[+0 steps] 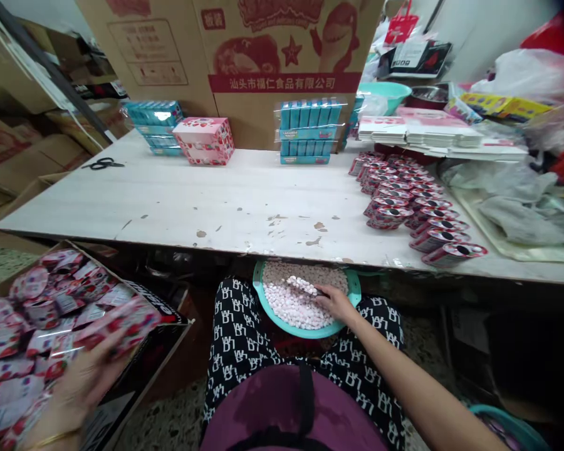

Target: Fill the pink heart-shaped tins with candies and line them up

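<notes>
My right hand (336, 304) grips the dark handle of a spoon (320, 292), heaped with small whitish-pink candies. The spoon is over a turquoise basin (269, 308) of the same candies (294, 310), which rests between my thighs, partly under the table edge. At the lower left, my left hand (87, 379), blurred by motion, is closed around a pink strawberry-print carton (129, 321). It is over an open cardboard box (157, 351) full of similar small cartons (42, 310) lying in a jumble. Part of the left fingers is hidden behind the carton.
The white table (244, 200) spans in front of me. Rows of upright pink cartons with dark top openings (432, 228) stand at right. Scissors (104, 163), blue packs (310, 131) and a pink box (204, 141) are at the back before a large carton (254, 56).
</notes>
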Demonstrator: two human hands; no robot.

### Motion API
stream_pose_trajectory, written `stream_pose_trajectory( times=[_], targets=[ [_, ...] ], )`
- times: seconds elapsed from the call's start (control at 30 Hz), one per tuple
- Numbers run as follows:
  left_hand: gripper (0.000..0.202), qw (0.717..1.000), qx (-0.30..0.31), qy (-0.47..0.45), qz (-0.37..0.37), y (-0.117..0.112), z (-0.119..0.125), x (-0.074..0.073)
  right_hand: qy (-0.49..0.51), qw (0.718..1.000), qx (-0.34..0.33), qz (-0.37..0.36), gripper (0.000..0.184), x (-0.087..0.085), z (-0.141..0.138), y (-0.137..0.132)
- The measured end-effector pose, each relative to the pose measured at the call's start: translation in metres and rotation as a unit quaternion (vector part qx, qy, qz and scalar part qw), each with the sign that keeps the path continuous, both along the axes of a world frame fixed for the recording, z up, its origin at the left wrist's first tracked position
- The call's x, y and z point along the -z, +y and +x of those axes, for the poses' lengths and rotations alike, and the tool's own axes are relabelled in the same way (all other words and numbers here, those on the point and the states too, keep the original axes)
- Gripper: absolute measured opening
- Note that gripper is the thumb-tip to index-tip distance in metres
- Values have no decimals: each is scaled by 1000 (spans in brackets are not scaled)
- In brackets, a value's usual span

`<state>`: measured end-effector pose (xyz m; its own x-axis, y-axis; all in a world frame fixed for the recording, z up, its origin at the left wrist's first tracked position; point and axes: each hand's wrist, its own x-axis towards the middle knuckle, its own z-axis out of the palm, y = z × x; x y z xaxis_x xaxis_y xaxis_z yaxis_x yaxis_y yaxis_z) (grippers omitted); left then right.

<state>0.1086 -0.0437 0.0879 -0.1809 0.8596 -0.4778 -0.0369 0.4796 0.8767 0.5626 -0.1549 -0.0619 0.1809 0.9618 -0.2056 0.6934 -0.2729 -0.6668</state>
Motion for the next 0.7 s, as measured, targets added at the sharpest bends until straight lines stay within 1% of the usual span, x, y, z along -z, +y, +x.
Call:
stream_pose_trajectory(
  times=[0.03,0.07,0.13,0.2,0.27,0.3,0.37,0.43,0.5,0.53,0.6,0.7],
  targets=[
    [26,996,62,-60,28,-6,28,-1,13,1000,-3,14,38,-6,2,-1],
    [36,986,119,-100,53,-10,57,-1,26,999,-4,30,37,-13,4,-3],
    [47,961,225,-143,68,-16,114,6,47,997,-4,64,36,-31,8,-6],
    [49,941,288,-141,104,-19,161,19,51,995,-4,87,35,-51,12,-10],
    [46,934,308,-133,126,-19,197,34,42,994,-9,96,34,-72,17,-13],
    [45,935,304,-136,121,-19,211,41,34,995,-12,95,34,-81,19,-14],
    [42,944,277,-164,71,-18,233,56,18,996,-19,89,34,-97,24,-16],
    [41,953,220,-207,-6,-16,250,69,8,996,-22,84,35,-107,28,-18],
    [38,954,146,-252,-75,-16,264,78,3,997,-23,77,35,-113,31,-21],
    [36,949,114,-275,-103,-16,270,82,-4,997,-25,70,35,-116,32,-22],
    [24,933,68,-321,-145,-16,280,88,-36,998,-35,47,35,-120,30,-23],
    [8,909,13,-370,-190,-20,289,93,-123,991,-59,-3,34,-129,21,-20]
  ],
)
